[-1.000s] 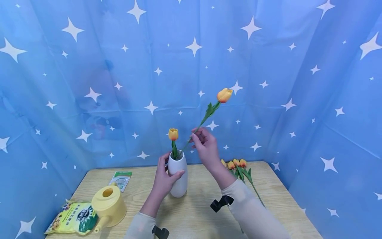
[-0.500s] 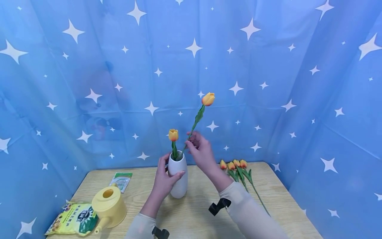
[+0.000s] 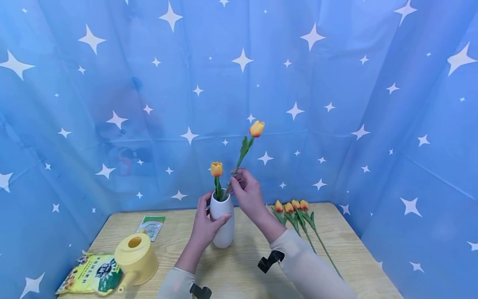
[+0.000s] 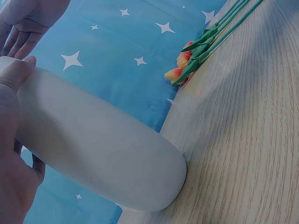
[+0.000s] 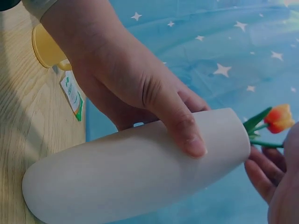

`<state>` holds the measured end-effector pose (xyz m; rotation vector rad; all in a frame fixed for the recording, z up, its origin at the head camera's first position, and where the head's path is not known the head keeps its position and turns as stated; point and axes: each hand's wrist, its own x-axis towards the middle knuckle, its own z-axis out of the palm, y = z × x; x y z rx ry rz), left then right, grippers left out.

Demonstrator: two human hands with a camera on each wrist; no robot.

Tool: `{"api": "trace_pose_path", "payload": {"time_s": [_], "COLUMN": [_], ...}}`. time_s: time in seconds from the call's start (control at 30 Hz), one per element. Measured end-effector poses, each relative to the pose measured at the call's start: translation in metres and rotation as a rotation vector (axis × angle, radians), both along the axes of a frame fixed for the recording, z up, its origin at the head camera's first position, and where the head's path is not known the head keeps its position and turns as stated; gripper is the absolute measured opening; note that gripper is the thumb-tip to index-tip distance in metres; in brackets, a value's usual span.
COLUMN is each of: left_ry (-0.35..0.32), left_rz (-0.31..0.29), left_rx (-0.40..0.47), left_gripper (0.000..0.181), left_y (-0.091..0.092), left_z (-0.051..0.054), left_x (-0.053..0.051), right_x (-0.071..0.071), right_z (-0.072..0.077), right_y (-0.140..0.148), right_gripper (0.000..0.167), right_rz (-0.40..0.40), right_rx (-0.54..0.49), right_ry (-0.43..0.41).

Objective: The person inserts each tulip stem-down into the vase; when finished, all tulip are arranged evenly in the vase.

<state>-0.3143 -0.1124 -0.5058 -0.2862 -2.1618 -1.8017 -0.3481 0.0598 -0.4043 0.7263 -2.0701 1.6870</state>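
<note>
- Our left hand (image 3: 203, 224) grips the white vase (image 3: 224, 233), which stands on the counter (image 3: 250, 265).
- Our right hand (image 3: 249, 196) pinches a yellow-orange tulip (image 3: 244, 147) by its stem, whose lower end reaches into the vase's mouth; the bloom leans right.
- A second tulip (image 3: 217, 170) stands in the vase.
- Four tulips (image 3: 300, 216) lie to our right, a yellow watering can (image 3: 140, 259) to our left.

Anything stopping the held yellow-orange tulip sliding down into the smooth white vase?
Nothing visible blocks the held tulip, whose lower end sits in the mouth of the vase. A second yellow-orange, green-leaved tulip stands at the opening's left side, leaving room.
</note>
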Motion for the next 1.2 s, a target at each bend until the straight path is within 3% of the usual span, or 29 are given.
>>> {"api": "trace_pose_path", "payload": {"time_s": [0.4, 0.67, 1.03, 1.2], "left_ry": [-0.007, -0.024, -0.011, 0.015], "left_rz": [-0.005, 0.002, 0.000, -0.006], "left_rx": [-0.003, -0.002, -0.004, 0.002], "left_gripper": [0.089, 0.088, 0.089, 0.089], "left_y": [-0.0001, 0.0007, -0.0008, -0.0006], "left_z": [-0.0016, -0.0002, 0.0009, 0.0006], "left_x": [0.0005, 0.0012, 0.0003, 0.0000], "right_x": [-0.0004, -0.0059, -0.0047, -0.0042], "right_z": [0.0000, -0.0039, -0.0046, -0.0045], "right_y": [-0.0001, -0.0029, -0.0044, -0.0029], "right_gripper": [0.012, 0.035, 0.011, 0.013], "right_rz": [-0.010, -0.066, -0.065, -0.047], "right_rx": [0.011, 0.042, 0.058, 0.047], "right_ry": [-0.023, 0.021, -0.039, -0.050]}}
